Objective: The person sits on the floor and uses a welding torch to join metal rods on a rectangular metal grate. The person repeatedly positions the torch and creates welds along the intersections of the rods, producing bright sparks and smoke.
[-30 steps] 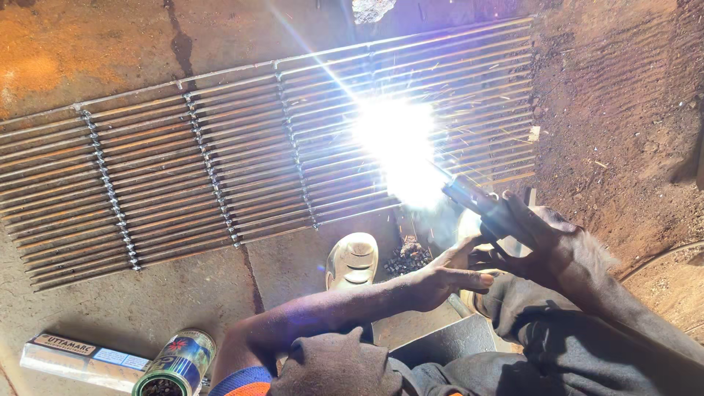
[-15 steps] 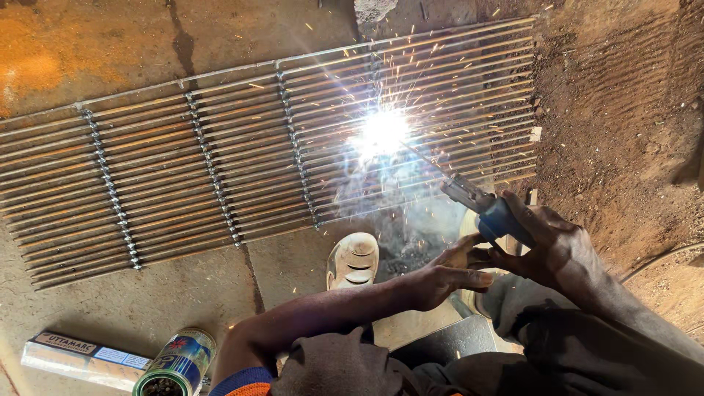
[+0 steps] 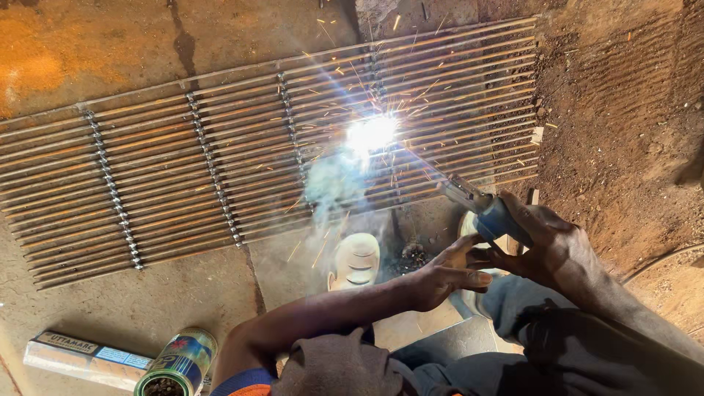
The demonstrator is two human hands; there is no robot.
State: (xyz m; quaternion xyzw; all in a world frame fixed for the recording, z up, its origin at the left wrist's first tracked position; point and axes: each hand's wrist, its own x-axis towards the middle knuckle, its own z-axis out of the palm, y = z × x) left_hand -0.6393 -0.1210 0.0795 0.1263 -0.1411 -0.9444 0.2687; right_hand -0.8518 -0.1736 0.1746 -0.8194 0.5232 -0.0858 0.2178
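My right hand (image 3: pixel 548 248) grips a blue-handled welding electrode holder (image 3: pixel 488 211). Its thin rod reaches up and left to a bright white arc (image 3: pixel 371 134) on a long metal grille of parallel bars (image 3: pixel 183 176) lying on the ground. Sparks fly and pale smoke (image 3: pixel 334 183) drifts from the arc. My left hand (image 3: pixel 447 273) stretches out with fingers apart, its fingertips touching the right hand near the holder; it holds nothing of its own.
A white-soled shoe (image 3: pixel 355 262) rests just below the grille. At the lower left lie a flat box of electrodes (image 3: pixel 81 357) and an open tin can (image 3: pixel 176 361). Bare brown soil (image 3: pixel 623 125) lies to the right of the grille.
The arc glare has shrunk from a wide flare to a smaller spot, with more sparks and smoke showing. Both hands stay in about the same place.
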